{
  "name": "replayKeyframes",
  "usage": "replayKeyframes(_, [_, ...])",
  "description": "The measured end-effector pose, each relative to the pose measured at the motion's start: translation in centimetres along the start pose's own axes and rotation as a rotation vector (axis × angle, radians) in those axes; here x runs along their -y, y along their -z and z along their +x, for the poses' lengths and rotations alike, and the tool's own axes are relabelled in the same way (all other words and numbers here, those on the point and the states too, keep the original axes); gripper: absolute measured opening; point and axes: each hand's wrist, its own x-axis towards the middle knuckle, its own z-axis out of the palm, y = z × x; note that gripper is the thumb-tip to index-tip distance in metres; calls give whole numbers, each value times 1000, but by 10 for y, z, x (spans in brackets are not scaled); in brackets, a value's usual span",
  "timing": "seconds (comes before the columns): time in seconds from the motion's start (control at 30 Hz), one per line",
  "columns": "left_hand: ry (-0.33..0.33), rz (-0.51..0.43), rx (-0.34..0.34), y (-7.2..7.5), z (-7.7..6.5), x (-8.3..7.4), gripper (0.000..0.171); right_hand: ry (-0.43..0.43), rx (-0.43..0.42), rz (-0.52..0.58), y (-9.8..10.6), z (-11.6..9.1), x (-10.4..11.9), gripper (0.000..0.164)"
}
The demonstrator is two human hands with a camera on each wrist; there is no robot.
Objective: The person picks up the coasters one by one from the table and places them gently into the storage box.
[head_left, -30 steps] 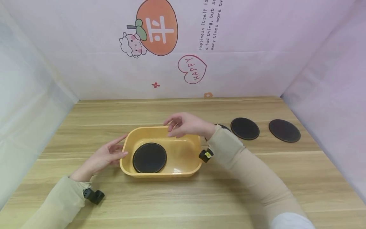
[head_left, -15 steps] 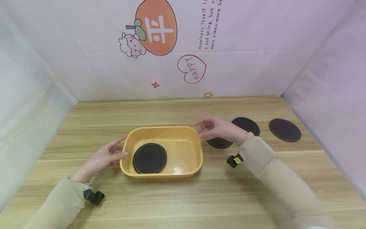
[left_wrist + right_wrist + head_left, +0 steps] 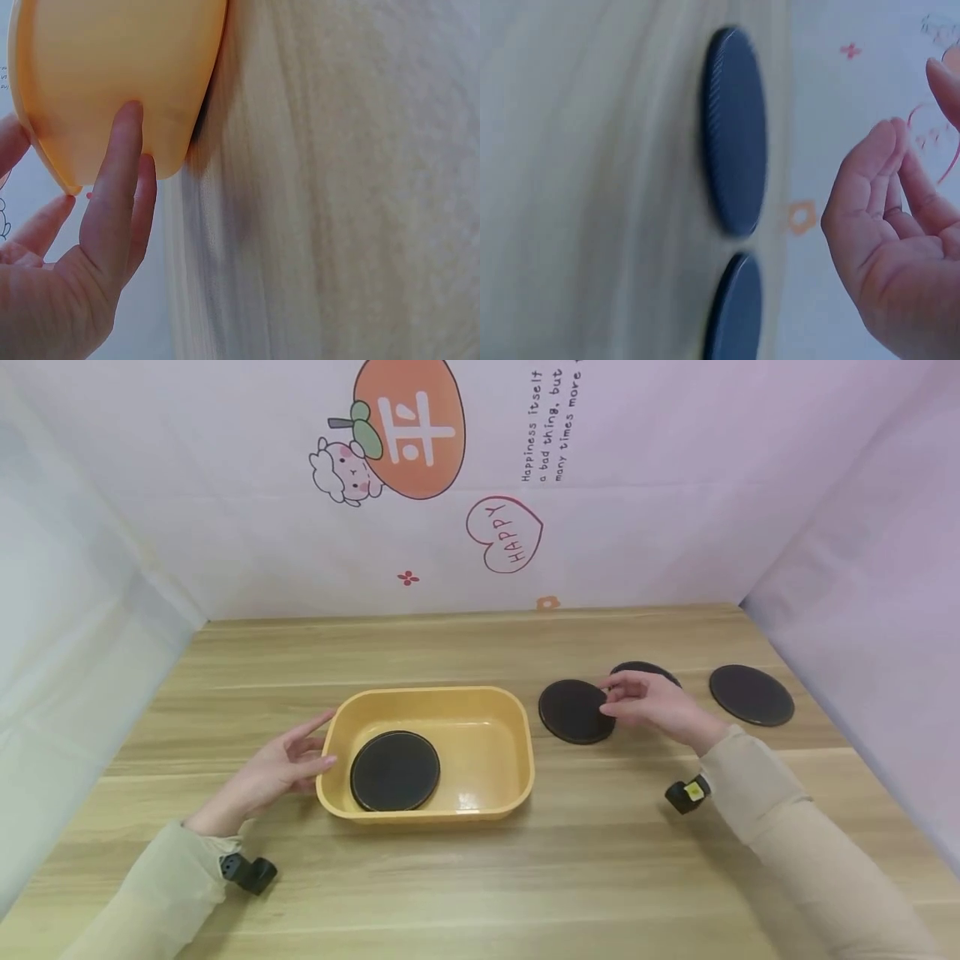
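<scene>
At the left end of a yellow plastic basin (image 3: 480, 812), my left hand (image 3: 272, 774) holds the rim, its thumb over the edge and fingers against the outer wall. The left wrist view shows those fingers (image 3: 124, 150) touching the basin's side. A round black coaster (image 3: 395, 771) with a stitched edge lies inside the basin, in its left half. My right hand (image 3: 651, 702) hovers over the table with loosely bent fingers and nothing in them. Below and left of it lies another black coaster (image 3: 573, 714); a further coaster (image 3: 647, 669) is partly hidden behind the hand.
One more black coaster (image 3: 752, 695) lies at the far right of the wooden table (image 3: 450, 893). White printed cloth (image 3: 637, 527) hangs behind the table, with cloth walls on both sides. A small black camera sits on each wrist.
My right hand has moved right, from above the basin to over the coasters on the table, uncovering the nearest one. The left hand and the basin stay in place.
</scene>
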Motion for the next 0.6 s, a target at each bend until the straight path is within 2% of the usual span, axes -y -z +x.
replayKeyframes(0.1, [-4,-2,2,1,0,0,78,-25,-33,-7,10,-5,-10,56])
replayKeyframes(0.43, [-5,-1,4,0,-1,-3,78,-100,-116,-215,51,-25,-45,59])
replayKeyframes(0.6, [-6,-1,3,-1,-2,-4,78,-120,-200,-301,74,-31,-65,64])
